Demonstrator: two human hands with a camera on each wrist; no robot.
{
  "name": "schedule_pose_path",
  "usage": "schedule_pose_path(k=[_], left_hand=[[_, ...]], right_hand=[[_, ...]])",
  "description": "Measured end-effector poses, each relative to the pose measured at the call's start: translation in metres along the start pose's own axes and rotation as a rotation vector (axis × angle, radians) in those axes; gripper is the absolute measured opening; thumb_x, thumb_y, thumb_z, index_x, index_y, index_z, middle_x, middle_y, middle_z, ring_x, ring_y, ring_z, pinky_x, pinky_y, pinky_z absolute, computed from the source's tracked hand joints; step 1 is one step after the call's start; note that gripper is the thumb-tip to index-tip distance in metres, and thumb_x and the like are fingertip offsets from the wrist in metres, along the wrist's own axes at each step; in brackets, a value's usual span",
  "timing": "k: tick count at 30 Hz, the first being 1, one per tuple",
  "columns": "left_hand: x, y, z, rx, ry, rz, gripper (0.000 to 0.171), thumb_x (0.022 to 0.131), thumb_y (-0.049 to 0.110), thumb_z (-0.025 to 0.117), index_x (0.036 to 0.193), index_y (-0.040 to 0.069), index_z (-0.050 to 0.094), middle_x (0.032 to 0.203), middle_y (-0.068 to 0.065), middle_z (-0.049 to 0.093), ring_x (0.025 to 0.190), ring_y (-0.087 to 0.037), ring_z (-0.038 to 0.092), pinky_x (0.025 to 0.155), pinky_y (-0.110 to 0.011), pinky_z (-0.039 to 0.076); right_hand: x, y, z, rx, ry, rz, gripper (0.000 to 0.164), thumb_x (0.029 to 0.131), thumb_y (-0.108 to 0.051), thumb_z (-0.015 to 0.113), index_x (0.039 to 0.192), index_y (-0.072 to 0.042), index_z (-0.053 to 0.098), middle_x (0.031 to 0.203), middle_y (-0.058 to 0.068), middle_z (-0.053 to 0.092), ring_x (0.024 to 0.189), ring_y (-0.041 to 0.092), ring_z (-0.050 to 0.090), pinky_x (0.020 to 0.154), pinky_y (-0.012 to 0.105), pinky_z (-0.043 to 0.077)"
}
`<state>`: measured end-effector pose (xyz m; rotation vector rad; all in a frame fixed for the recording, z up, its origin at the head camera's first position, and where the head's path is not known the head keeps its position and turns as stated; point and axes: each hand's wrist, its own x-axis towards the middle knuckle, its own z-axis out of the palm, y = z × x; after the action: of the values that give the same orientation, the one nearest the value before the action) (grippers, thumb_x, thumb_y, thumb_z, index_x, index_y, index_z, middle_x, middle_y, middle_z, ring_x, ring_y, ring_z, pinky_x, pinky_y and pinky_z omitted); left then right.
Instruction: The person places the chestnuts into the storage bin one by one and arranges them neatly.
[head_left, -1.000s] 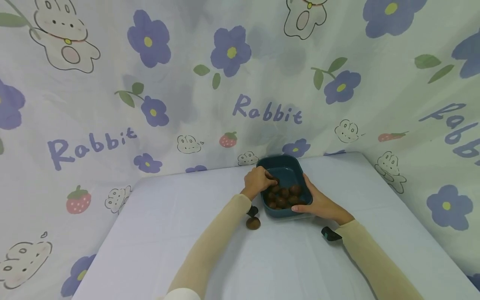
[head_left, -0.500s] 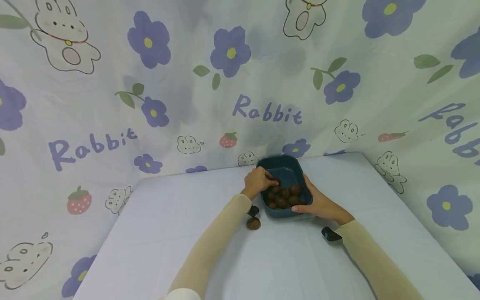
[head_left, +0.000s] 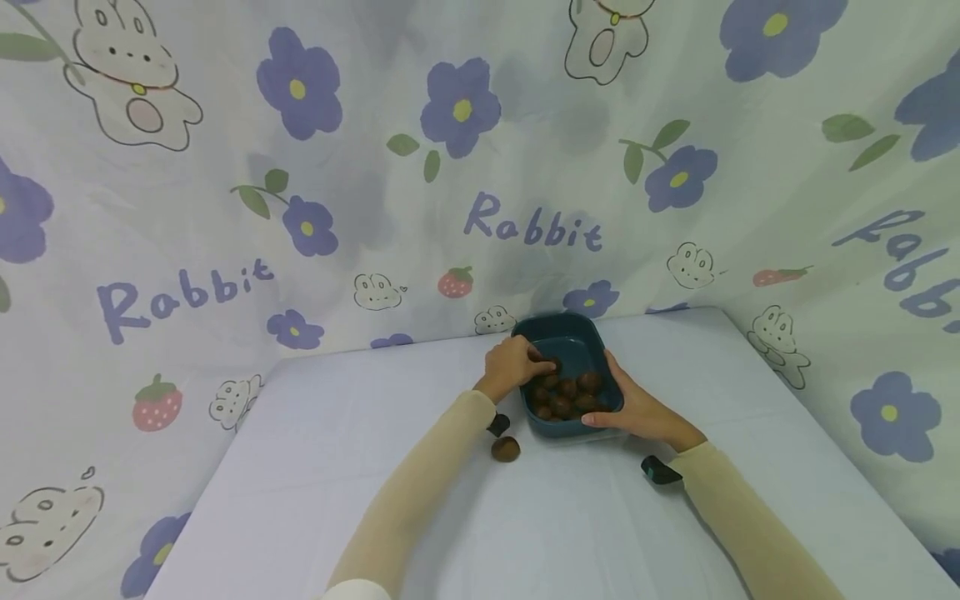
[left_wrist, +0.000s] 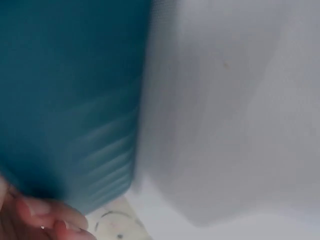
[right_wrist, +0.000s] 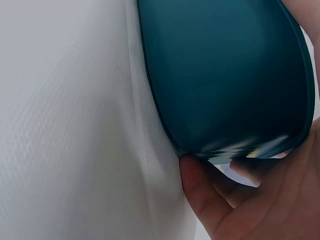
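A dark teal rectangular box (head_left: 611,379) stands open-topped at the back of the table, with several brown chestnuts (head_left: 567,388) gathered in its near half. Over the box's left rim reaches my left hand (head_left: 512,365), its fingertips pinching a chestnut (head_left: 556,365) that they partly cover. My right hand (head_left: 637,408) grips the near right corner of the box; its thumb lies along the front and its fingers go round the right side. The right wrist view has these fingers (right_wrist: 200,187) against the box's wall. In the left wrist view only fingertips (left_wrist: 50,215) show beside the box.
One loose chestnut (head_left: 506,450) lies on the white tablecloth (head_left: 360,433), in front of the box and near my left wrist. A patterned curtain (head_left: 405,217) hangs right behind the table's back edge. Black wrist devices (head_left: 661,470) sit under both sleeves.
My left wrist and forearm have shifted very slightly left, with the fingers still at the same chestnut. The right hand keeps its grip and the box stays put.
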<state>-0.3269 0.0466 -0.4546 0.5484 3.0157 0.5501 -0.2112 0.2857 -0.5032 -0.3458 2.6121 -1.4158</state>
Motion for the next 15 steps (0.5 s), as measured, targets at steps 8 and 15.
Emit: schedule_pose_path(k=[8, 15], left_hand=[[-0.021, -0.014, -0.029, -0.097, 0.132, 0.161, 0.030, 0.093, 0.045, 0.076, 0.108, 0.020, 0.082, 0.113, 0.000, 0.080, 0.087, -0.018, 0.075, 0.057, -0.029, 0.054], [-0.051, -0.034, -0.049, -0.216, 0.156, 0.116, 0.040, 0.092, 0.052, 0.074, 0.112, 0.019, 0.081, 0.125, -0.001, 0.075, 0.123, -0.026, 0.066, 0.081, -0.042, 0.060]], right_hand=[[0.000, -0.001, -0.002, 0.000, 0.004, 0.008, 0.129, 0.086, -0.051, 0.080, 0.164, -0.025, -0.019, 0.175, 0.012, -0.013, 0.160, 0.048, -0.002, 0.120, 0.076, 0.013], [0.001, 0.001, 0.000, -0.016, 0.004, -0.003, 0.130, 0.086, -0.049, 0.081, 0.164, -0.024, -0.019, 0.175, 0.013, -0.012, 0.160, 0.049, -0.001, 0.119, 0.077, 0.014]])
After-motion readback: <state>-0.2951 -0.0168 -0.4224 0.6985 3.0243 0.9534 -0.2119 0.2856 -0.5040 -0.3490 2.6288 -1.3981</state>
